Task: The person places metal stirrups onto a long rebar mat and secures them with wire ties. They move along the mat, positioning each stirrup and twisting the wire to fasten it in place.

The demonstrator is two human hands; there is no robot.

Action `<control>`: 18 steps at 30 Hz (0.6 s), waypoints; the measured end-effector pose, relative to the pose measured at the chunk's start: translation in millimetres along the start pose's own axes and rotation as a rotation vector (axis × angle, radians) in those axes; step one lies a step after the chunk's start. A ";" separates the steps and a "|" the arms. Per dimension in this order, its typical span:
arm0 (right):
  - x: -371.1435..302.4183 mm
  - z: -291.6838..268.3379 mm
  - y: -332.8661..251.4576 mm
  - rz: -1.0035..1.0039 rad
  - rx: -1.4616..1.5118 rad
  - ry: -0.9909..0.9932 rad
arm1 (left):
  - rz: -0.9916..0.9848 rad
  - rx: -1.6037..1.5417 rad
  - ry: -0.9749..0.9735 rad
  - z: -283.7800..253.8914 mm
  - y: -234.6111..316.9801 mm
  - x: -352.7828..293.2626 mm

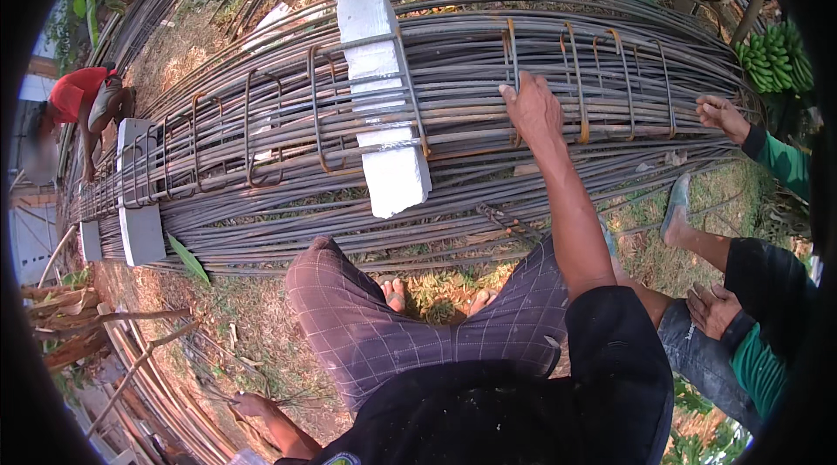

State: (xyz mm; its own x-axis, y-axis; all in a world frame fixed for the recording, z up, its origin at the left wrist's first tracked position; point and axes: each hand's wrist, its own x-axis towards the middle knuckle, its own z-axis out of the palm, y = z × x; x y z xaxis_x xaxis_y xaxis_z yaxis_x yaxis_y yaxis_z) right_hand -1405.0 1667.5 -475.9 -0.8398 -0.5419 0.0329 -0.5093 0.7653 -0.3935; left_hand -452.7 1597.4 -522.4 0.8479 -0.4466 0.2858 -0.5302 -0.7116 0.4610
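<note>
A long cage of steel reinforcing bars [471, 108] with square stirrups runs across in front of me. My right hand [536, 112] is closed around an upright side of one stirrup [513, 51] at the cage's middle. To its left, a long white block [397, 182] lies crosswise at the cage, with several bars passing over it. Low on the left, away from the cage, my left hand [255, 405] has its fingers drawn together. What it holds, if anything, is too small to make out; thin dark wires show beside it.
More bars lie under and behind the cage. Pale blocks [139, 225] sit at its left end near a crouching person in red [83, 99]. At right, a co-worker's hand [725, 119] in a green sleeve hovers by the bars. Green bananas [772, 60] hang behind; sticks lie lower left.
</note>
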 end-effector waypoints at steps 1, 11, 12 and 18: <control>6.3 8.8 6.2 -0.067 0.024 0.014 | 0.262 0.322 0.030 13.3 -4.2 -2.3; 16.4 32.8 -23.0 -0.141 0.153 0.178 | -0.120 -0.350 0.041 0.9 98.3 -24.0; 8.6 40.1 -16.3 -0.150 0.152 0.202 | -0.093 -0.350 0.099 12.3 107.1 -22.1; -0.9 33.5 -28.0 -0.109 0.179 0.116 | -0.065 -0.459 0.019 11.0 159.7 -86.5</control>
State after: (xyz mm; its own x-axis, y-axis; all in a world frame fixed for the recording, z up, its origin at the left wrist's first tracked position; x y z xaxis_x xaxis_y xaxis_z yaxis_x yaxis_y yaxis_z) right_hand -1383.7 1635.0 -495.7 -0.8027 -0.5667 0.1858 -0.5657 0.6251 -0.5378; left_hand -610.8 1516.4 -482.7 0.8814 -0.3962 0.2573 -0.4237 -0.4220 0.8015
